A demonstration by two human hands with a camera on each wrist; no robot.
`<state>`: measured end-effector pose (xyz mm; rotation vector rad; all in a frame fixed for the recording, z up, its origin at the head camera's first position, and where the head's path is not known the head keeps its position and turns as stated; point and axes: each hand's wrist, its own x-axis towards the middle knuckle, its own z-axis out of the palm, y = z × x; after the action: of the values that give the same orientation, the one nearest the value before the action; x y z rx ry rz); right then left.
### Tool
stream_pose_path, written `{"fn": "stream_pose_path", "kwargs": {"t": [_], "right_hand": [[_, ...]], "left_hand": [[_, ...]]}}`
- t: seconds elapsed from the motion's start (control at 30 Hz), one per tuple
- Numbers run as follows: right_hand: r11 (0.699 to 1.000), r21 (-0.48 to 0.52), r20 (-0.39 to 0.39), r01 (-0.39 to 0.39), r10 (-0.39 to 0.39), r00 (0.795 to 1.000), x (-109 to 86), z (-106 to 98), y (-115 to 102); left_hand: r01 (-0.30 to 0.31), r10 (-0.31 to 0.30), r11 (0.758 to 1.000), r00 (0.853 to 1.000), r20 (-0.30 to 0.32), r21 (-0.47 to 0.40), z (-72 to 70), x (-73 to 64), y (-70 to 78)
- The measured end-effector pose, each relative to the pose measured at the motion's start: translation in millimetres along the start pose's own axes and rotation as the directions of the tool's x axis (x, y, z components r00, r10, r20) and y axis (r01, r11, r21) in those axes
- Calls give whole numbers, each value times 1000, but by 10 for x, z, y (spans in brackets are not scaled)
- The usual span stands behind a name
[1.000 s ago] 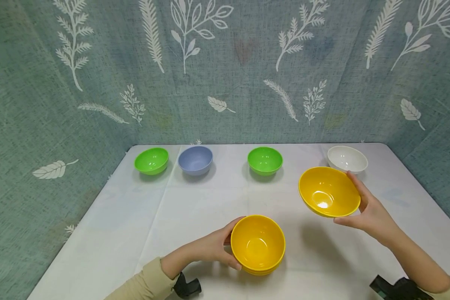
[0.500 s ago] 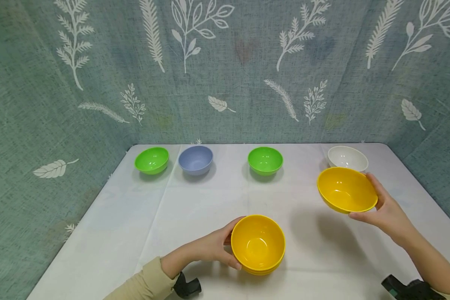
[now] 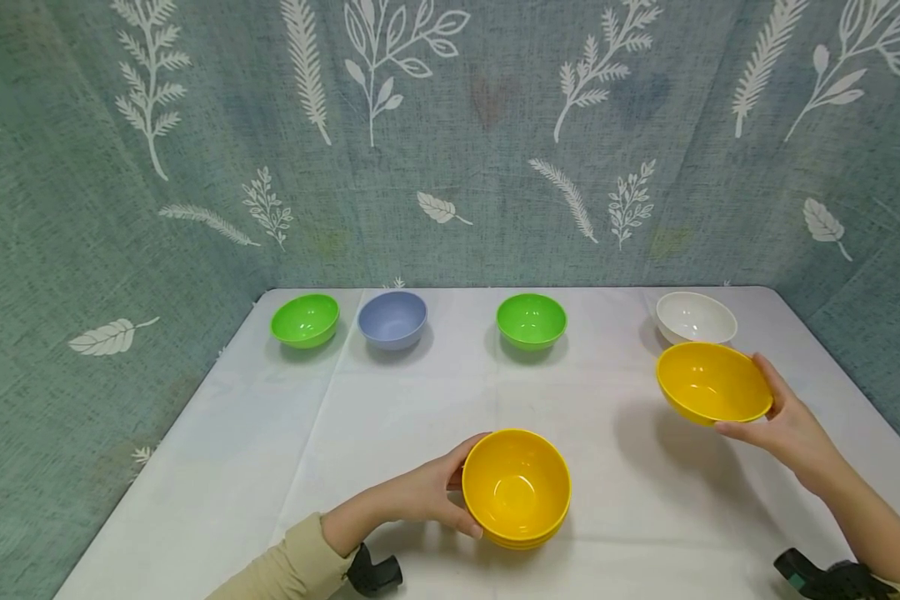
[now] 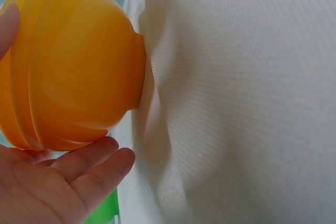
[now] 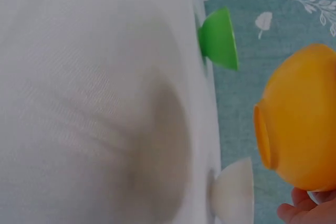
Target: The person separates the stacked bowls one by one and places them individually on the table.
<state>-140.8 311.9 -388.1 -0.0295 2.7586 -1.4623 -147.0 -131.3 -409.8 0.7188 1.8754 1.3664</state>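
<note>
Near the table's front, a stack of yellow bowls stands upright on the white cloth. My left hand holds it from the left side, thumb at the front and fingers round the back. Nested rims show on the stack in the left wrist view, its foot on the cloth. Another yellow bowl is up in the air at the right, tilted a little, and my right hand grips its right edge between thumb and fingers. From the right wrist, this bowl's foot shows well off the cloth.
Along the far edge stand a green bowl, a blue bowl, a second green bowl and a white bowl. The raised yellow bowl overlaps the white one's front in the head view. A leaf-patterned curtain hangs behind the table.
My right hand has carried its yellow bowl to the right, ending slightly lower and more level, in front of the white bowl. The left hand and the stack have stayed put.
</note>
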Motion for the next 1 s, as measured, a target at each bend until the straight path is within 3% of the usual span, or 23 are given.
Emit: {"fn": "stream_pose_path", "kwargs": {"t": [0.53,1.0], "right_hand": [[996,-1,6,-92,92,996,67,-55,182],[989,-69,11,-134,135,991,96,-89,313]], "left_hand": [[3,-3,1000,1000,5,-7,-4,-17,8],[5,-5,1000,1000,1,1,-5,-22,5]]}}
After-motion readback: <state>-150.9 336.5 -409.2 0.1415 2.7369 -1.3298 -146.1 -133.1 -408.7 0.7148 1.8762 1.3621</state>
